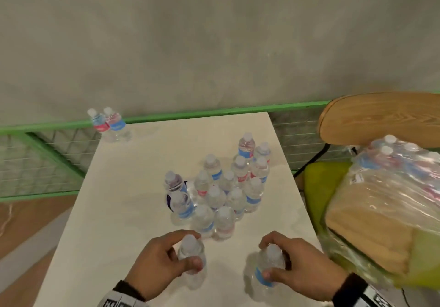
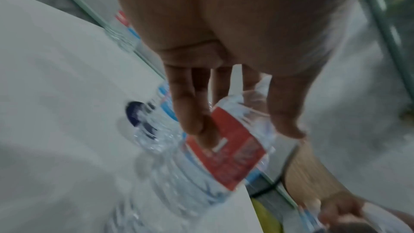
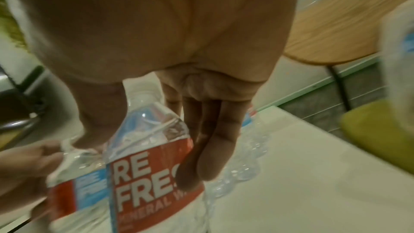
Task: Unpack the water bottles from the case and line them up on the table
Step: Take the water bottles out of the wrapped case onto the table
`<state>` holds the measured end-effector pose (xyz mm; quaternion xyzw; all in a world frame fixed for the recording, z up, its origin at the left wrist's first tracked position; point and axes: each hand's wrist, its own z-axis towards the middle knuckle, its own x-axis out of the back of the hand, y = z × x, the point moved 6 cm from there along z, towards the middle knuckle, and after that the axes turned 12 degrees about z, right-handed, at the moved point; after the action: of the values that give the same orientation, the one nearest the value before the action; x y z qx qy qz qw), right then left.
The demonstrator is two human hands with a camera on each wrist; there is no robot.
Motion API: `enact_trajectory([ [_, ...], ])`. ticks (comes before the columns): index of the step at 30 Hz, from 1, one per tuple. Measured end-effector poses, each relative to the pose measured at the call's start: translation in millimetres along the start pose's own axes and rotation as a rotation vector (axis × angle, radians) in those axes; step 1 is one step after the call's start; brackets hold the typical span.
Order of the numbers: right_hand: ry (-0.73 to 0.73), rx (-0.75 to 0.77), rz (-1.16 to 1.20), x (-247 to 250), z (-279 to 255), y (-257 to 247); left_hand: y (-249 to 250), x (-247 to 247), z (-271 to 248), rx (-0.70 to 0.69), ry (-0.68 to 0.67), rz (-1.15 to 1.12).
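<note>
Each hand grips a small clear water bottle with a red and blue label near the front of the white table (image 1: 133, 187). My left hand (image 1: 166, 256) curls round the upper part of one bottle (image 1: 194, 275), also seen in the left wrist view as the bottle (image 2: 235, 155). My right hand (image 1: 297, 263) holds another bottle (image 1: 266, 273), which shows its red label in the right wrist view as the bottle (image 3: 152, 180). Several bottles (image 1: 221, 192) stand clustered mid-table. Two more bottles (image 1: 107, 123) stand at the far left corner. The shrink-wrapped case (image 1: 390, 187) lies at the right.
The case rests on a green chair seat (image 1: 319, 187) with a wooden backrest (image 1: 385, 116) just beyond the table's right edge. A green railing with wire mesh (image 1: 47, 154) runs behind and to the left of the table. A grey wall lies beyond.
</note>
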<state>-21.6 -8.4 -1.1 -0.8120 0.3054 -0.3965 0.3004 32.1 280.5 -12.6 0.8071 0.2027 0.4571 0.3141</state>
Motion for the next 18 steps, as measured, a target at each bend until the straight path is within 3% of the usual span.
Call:
enact_trajectory([
  [7,-0.279,0.170,-0.234,-94,57,-70,-105,48,-2,0.250,0.457,-0.055],
  [11,-0.266,0.288,-0.295,-126,87,-107,-117,61,15,0.197,0.516,-0.045],
  [18,-0.086,0.387,-0.536,-150,148,-158,-123,89,65,0.159,0.545,-0.074],
])
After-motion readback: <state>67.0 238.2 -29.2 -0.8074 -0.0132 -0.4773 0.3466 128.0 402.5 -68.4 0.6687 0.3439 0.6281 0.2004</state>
